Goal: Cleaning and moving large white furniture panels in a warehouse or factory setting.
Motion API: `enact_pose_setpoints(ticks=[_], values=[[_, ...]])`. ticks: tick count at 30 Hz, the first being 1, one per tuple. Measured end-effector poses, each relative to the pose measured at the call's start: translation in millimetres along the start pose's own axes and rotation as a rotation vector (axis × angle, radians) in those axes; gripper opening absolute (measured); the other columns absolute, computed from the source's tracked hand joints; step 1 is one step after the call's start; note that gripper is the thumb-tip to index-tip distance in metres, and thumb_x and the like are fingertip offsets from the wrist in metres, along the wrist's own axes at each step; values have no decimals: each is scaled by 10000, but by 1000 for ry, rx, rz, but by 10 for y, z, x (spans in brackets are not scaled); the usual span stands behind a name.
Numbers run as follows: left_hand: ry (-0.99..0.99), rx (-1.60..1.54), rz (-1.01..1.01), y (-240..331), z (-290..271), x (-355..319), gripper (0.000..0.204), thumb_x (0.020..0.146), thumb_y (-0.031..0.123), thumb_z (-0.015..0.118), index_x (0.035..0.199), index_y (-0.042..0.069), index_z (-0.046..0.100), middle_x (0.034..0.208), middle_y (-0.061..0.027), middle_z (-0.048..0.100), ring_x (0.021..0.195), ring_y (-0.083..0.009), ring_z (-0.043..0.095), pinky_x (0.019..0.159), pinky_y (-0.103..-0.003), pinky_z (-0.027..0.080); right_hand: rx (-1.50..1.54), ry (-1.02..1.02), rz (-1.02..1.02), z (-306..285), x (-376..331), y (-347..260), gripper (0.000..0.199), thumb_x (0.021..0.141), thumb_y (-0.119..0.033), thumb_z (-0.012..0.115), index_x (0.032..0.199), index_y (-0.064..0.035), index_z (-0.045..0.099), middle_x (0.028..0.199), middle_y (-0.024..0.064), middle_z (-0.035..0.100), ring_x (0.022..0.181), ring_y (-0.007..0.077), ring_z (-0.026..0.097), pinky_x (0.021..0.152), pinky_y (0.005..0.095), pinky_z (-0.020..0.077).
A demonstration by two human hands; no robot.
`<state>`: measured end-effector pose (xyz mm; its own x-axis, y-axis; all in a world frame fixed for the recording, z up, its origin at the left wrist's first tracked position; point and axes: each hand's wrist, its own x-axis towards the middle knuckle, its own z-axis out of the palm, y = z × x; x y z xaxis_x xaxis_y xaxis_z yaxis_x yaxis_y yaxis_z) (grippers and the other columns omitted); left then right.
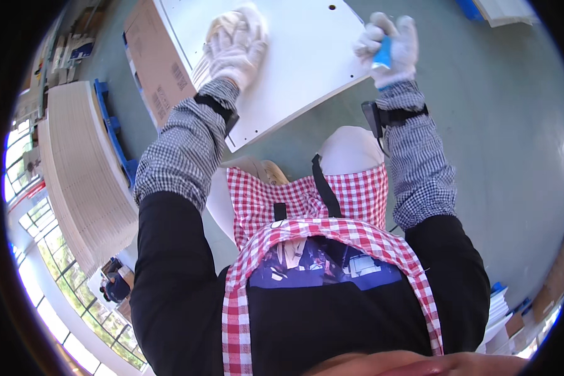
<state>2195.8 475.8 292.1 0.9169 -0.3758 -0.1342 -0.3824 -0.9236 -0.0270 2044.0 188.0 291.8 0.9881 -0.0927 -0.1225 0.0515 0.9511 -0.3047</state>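
My left hand (238, 53), in a white knit glove, presses down on a white panel (301, 56). Its fingers are bent over a crumpled whitish cloth (225, 24), which shows past the fingertips and along the side of the hand. Off the panel's right corner, my right hand (391, 50) is raised, gloved in white too. Its fingers close around a short blue handle-like tool (382, 53); the working end of that tool cannot be made out. Small dark holes run near the panel's edges.
Brown cardboard (156, 62) lies along the panel's left side. Farther left stands a tall stack of pale boards (84, 169) beside a blue pallet (111, 128). Another blue-edged stack (507, 11) is at the far right. Grey-green floor (482, 125) spreads to the right.
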Motion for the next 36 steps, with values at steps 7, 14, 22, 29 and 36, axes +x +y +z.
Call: enact_pose_setpoints(ticks=[7, 14, 22, 29, 36], values=[[138, 14, 275, 201, 160, -133, 777, 951, 650, 335, 1569, 187, 249, 1624, -202, 152, 1516, -358, 59, 1209, -521, -43, -76, 784, -381, -387, -1078, -485, 398, 958, -330, 492, 1237, -49, 468, 770, 36, 500, 699, 216, 527, 834, 510, 513], [61, 30, 216, 181, 101, -151, 791, 949, 652, 354, 1578, 191, 219, 1637, -184, 107, 1522, -331, 44, 1215, -489, -29, -270, 854, -211, -585, -1313, -145, 536, 910, 15, 536, 1416, -81, 389, 1107, 118, 522, 954, 238, 588, 854, 464, 547], [65, 83, 337, 108, -168, -174, 732, 967, 635, 332, 1562, 213, 271, 1627, -151, 173, 1500, -334, 132, 1223, -477, 25, -175, 443, -27, -132, -1110, -231, 181, 964, -220, 650, 1097, -101, 623, 847, -7, 634, 642, 76, 560, 495, 207, 399], [7, 196, 362, -317, -481, -405, 782, 934, 591, 412, 1572, 169, 248, 1636, -214, 84, 1513, -393, 9, 1204, -522, -37, -278, 352, 102, 279, -1041, 23, 331, 960, -377, 646, 1121, -90, 610, 825, -14, 563, 629, 63, 494, 473, 202, 354], [296, 117, 362, -466, 182, -696, 652, 975, 588, 397, 1528, 245, 353, 1602, -138, 247, 1487, -331, 177, 1231, -455, 63, -288, 364, 178, 318, -1184, 666, 434, 952, -591, 544, 954, -158, 582, 765, -22, 575, 607, 112, 519, 471, 220, 349]])
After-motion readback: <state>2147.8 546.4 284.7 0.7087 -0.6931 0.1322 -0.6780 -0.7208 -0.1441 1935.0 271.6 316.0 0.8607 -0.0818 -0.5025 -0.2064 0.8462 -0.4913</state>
